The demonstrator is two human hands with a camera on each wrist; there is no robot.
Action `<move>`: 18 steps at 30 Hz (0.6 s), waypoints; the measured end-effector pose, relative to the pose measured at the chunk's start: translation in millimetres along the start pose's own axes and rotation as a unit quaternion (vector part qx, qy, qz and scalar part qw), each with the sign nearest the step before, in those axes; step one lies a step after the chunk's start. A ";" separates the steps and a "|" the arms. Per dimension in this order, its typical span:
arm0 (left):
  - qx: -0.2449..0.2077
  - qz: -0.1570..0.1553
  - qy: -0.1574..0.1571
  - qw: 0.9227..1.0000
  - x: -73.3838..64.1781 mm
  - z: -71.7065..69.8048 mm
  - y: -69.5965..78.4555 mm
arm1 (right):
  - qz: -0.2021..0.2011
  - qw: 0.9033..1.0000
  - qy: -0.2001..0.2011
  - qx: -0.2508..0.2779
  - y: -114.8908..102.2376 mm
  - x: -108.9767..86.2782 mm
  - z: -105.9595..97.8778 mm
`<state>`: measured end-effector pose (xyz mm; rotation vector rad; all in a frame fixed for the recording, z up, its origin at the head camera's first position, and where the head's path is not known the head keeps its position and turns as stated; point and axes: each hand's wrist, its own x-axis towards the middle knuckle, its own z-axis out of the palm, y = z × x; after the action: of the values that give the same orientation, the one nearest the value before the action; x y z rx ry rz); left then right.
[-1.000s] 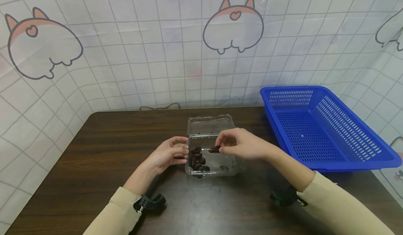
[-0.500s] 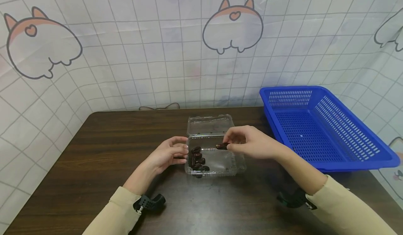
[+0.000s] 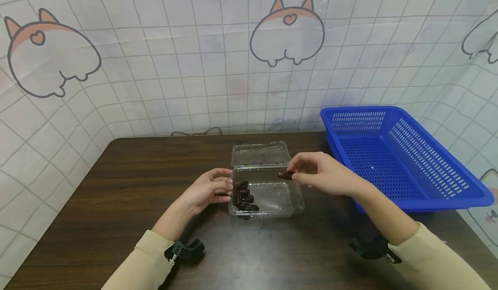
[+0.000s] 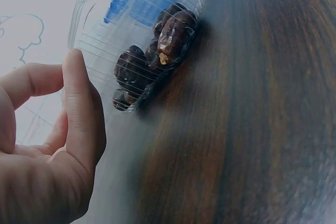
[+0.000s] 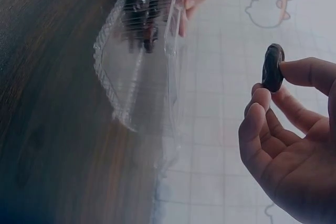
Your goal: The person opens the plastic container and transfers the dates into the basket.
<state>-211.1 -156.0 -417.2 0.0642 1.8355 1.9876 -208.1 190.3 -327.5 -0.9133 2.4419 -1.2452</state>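
Note:
A dark brown date [image 5: 272, 67] is pinched between the thumb and fingertips of my right hand [image 3: 328, 175]. That hand holds it raised over the right back part of a clear plastic box [image 3: 272, 200]. Several more dates [image 3: 244, 198] lie bunched along the box's left side. The lid [image 3: 261, 155] stands folded back behind. My left hand [image 3: 206, 190] rests its extended fingertips against the left wall, and its fingers [image 4: 79, 98] lie just beside the clear plastic in the left wrist view.
A large blue plastic basket [image 3: 344, 162] with slotted walls stands at the right, close to my right forearm. The dark wooden table [image 3: 148, 173] meets a tile-patterned wall covering [image 3: 167, 87] along its back edge.
My right hand has lifted the date and carried it to the right, from the box's middle toward its right back corner. The left hand and box have stayed in place.

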 end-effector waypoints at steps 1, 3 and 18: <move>0.000 0.000 0.000 1.000 0.0 0.0 0.1 | -0.001 1.000 0.002 0.000 0.5 -1.1 -1.1; 0.000 0.000 0.000 1.000 -0.2 0.1 0.4 | 0.001 1.000 0.006 0.000 0.4 -3.4 -3.0; 0.002 -0.001 0.001 1.000 -0.3 -0.8 -0.2 | 0.028 0.999 0.040 0.007 1.2 -15.2 -11.1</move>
<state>-211.0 -156.8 -417.4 0.0622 1.8399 1.9842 -202.2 207.5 -322.7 -0.8014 2.4976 -1.3018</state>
